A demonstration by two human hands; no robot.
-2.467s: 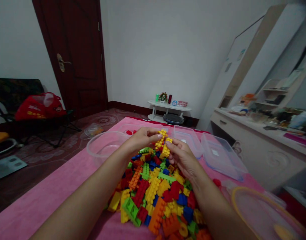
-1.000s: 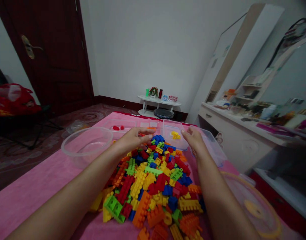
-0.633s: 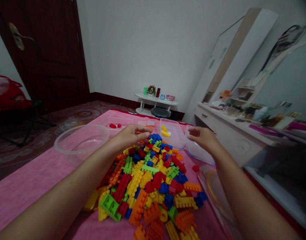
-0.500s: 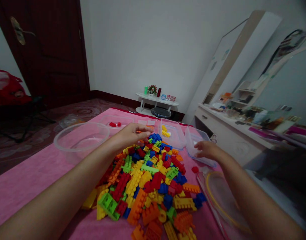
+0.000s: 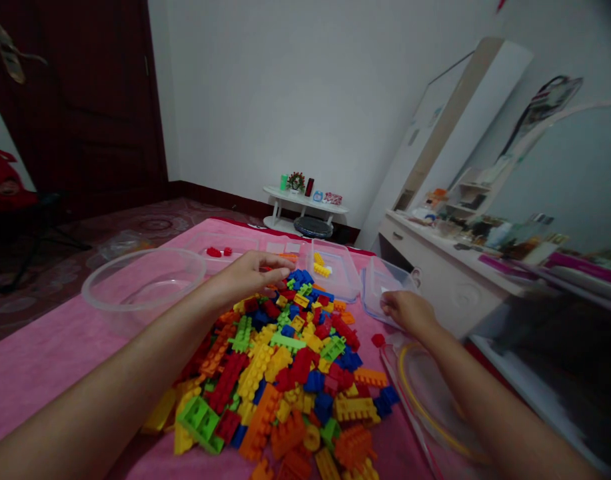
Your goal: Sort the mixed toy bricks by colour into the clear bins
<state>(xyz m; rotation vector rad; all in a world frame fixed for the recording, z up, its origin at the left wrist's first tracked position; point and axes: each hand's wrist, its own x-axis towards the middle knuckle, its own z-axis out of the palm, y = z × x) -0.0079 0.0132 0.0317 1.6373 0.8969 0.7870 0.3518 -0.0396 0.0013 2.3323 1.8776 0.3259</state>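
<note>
My left hand (image 5: pixel 258 272) hovers palm-down over the far left part of a heap of toy building blocks (image 5: pixel 285 360) in red, yellow, blue, green and orange. Its fingers are stretched out and slightly apart, and I see nothing in them. On the right, my right hand (image 5: pixel 410 312) is at the near side of a clear plastic box (image 5: pixel 380 283). Its fingers are curled together; what they hold, if anything, is hidden. A clear box (image 5: pixel 335 272) with yellow blocks (image 5: pixel 321 265) stands left of it. Red blocks (image 5: pixel 218 252) lie in another clear box at the far left.
A large round clear tub (image 5: pixel 142 280) stands left on the pink cloth (image 5: pixel 50 387). A clear lid with a yellow ring (image 5: pixel 402 373) lies right of the heap, near a single red block (image 5: pixel 378 340). A cluttered white dresser (image 5: pixel 435 267) stands beyond on the right.
The view has shifted slightly, moving the scene left. My right hand's fingers have curled closer together beside the clear box. My left hand stays above the heap.
</note>
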